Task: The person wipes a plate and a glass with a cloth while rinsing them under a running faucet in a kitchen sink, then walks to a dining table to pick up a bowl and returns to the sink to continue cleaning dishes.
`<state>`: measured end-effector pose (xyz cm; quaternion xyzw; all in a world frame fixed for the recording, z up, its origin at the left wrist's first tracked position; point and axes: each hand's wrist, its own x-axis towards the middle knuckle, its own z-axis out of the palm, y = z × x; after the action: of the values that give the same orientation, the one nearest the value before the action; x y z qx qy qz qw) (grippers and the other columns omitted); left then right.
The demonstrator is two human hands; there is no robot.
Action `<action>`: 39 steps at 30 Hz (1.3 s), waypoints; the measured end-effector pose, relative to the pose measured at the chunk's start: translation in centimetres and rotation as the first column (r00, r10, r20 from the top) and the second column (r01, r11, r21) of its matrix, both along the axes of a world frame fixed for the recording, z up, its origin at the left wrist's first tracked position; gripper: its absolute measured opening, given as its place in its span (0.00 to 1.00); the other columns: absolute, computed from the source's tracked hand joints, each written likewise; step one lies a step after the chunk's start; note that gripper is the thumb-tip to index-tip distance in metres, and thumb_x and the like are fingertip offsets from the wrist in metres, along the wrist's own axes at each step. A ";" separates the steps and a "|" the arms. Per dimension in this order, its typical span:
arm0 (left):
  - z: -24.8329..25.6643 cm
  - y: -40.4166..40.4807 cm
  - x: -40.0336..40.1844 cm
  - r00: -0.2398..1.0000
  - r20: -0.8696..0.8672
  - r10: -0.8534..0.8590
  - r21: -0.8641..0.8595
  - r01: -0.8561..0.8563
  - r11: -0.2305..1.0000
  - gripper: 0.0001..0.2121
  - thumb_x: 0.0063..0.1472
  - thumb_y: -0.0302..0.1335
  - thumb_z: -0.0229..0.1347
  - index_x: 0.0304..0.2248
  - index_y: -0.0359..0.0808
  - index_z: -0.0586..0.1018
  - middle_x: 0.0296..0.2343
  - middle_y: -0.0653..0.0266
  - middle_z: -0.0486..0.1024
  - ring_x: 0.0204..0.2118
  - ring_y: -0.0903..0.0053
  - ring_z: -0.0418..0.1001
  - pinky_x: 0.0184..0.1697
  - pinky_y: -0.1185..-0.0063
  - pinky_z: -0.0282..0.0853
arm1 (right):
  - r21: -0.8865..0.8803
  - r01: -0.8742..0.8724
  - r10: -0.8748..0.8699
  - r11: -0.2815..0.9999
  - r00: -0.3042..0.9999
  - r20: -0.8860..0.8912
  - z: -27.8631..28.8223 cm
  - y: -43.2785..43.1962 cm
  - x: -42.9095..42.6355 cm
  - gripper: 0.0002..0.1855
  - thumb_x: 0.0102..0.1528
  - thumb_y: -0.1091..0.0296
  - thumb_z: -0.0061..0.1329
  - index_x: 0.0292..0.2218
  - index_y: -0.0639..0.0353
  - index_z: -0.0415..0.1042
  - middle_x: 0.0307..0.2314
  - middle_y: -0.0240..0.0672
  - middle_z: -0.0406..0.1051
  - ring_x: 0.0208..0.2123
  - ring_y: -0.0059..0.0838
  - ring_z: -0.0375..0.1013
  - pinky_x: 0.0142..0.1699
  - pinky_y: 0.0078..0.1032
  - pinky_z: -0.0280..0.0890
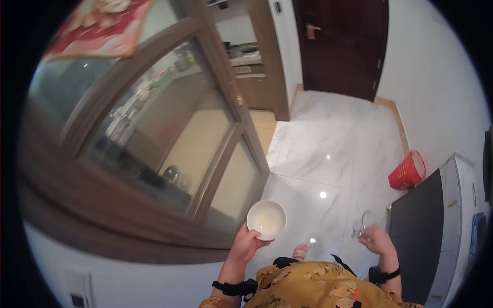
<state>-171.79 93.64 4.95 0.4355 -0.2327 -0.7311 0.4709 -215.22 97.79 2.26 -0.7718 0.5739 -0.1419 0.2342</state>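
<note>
A white bowl (271, 217) with a little yellowish liquid or residue at its bottom is in my left hand (248, 240), thumb over the rim and fingers underneath. My right hand (374, 238), farther right and at about the same height, grips a clear glass vessel (360, 230), likely a cup; its outline is faint against the pale floor. Both hands are held apart in front of my body, above the marble-patterned tiles.
Along the left runs a wood-framed glass sliding door (219, 169), with a kitchen counter (246, 57) beyond it. A red bucket-like bin (408, 171) and a cabinet (418, 227) stand at right. The dark door (342, 50) is ahead, across the tiled floor (319, 154).
</note>
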 end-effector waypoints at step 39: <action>-0.5 -79.8 -14.4 0.806 -0.050 0.589 -0.055 -0.592 0.804 0.18 0.51 0.26 0.43 0.44 0.35 0.63 0.32 0.58 0.68 0.26 0.73 0.68 0.22 0.77 0.65 | -0.089 -0.296 0.290 0.951 0.954 -0.078 5.5 -86.4 14.4 0.09 0.47 0.60 0.51 0.26 0.57 0.73 0.24 0.35 0.71 0.30 0.37 0.72 0.32 0.33 0.69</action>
<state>-186.15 13.84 4.43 0.4590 -0.1034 -0.5466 0.6927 -200.80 11.39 7.79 -0.8633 0.4524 -0.1090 0.1955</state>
